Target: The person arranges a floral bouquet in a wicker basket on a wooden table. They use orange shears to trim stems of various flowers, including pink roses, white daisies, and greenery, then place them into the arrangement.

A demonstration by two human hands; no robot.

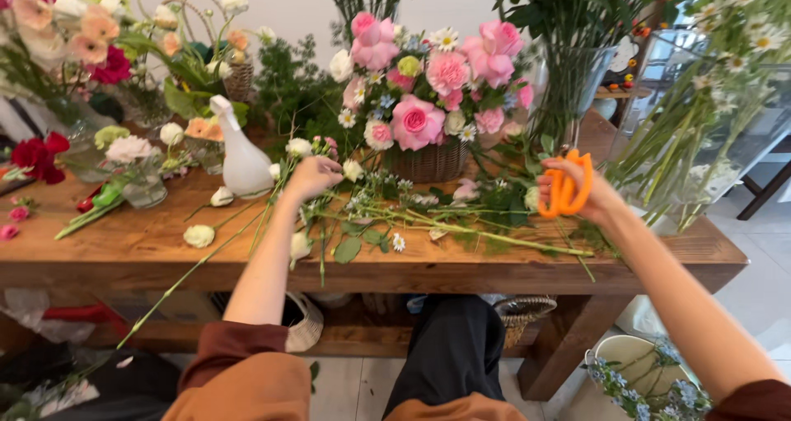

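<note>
A woven basket (430,164) filled with pink roses (416,121) and small daisies stands at the back middle of the wooden table (140,248). My left hand (311,176) is closed around thin flower stems lying among the cut stems and white blooms (428,219) in front of the basket. My right hand (577,192) holds orange-handled scissors (565,186) to the right of the basket, above the loose greenery.
A white spray bottle (241,151) stands left of my left hand. Glass vases of flowers (568,91) line the back and right side. Loose white roses (198,236) and red flowers (37,156) lie at the left. A bucket of small blue flowers (638,380) sits on the floor.
</note>
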